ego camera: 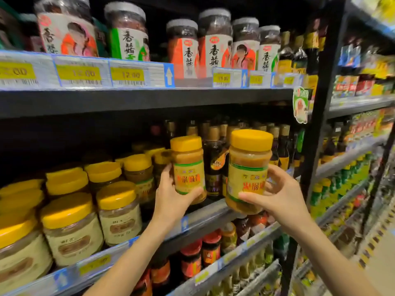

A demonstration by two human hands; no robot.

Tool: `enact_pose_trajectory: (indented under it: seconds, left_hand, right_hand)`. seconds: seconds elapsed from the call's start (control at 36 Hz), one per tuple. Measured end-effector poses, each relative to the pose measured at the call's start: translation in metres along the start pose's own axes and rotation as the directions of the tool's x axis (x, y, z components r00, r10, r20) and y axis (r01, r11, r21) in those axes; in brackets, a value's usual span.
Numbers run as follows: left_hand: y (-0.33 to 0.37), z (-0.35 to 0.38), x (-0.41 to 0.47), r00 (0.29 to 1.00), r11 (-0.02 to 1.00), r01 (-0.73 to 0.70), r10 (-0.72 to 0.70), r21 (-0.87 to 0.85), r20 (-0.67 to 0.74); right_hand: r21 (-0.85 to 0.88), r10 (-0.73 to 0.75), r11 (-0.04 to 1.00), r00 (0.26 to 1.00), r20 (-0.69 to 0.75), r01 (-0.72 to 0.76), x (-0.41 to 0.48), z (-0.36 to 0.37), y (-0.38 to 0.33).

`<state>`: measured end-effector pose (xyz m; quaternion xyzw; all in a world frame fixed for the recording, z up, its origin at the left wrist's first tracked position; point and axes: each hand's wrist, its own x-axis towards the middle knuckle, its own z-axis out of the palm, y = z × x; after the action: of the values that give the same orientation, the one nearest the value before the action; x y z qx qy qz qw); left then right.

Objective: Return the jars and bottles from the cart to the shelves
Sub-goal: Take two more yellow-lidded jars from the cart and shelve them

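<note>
Holding two yellow-lidded sauce jars up before the middle shelf (pixel 205 216), we have one in each hand. Our left hand (pixel 171 195) wraps the lower half of the left jar (pixel 188 167), thumb across the bottom of its yellow label and fingers behind, so the grip is closed round it. This jar stands upright just above the shelf's front edge, next to the shelved jars; whether its base touches the shelf we cannot tell. Our right hand (pixel 275 195) clasps the right jar (pixel 249 169) the same way, thumb over the label's lower edge; that jar tilts slightly and hangs in the air in front of the shelf edge, clear of it. The two held jars are near each other but apart, with dark soy-type bottles (pixel 213 167) showing between and behind them.

On the middle shelf, towards its left end, we count about nine jars with yellow lids (pixel 70 227) in rows; those at the back are too dim to count surely. Behind the held jars stands a row of dark bottles whose number we cannot make out. On the top shelf (pixel 128 101) we count six large dark-filled jars with grey lids (pixel 126 33), and three yellow price tags reading 12.00 (pixel 127 74) along its left front edge. Below, red-lidded jars (pixel 201 255) fill the lower shelf.
</note>
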<state>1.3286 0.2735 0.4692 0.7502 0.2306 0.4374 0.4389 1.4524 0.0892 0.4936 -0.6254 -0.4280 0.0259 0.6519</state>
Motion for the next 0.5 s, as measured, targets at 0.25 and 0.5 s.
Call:
enact_pose_trajectory:
  seconds: [0.25,0.5]
  left_hand:
    - [-0.010,0.010,0.017,0.999,0.974,0.033,-0.035,0.223,0.004]
    - [-0.029,0.012,0.026,0.983,0.916,0.172,-0.184,0.362,0.000]
  right_hand:
    - [0.041,0.026,0.999,0.986,0.165,-0.033,0.031,-0.013,0.037]
    - [0.135,0.041,0.988,0.967,0.253,-0.077,0.042,-0.007,0.052]
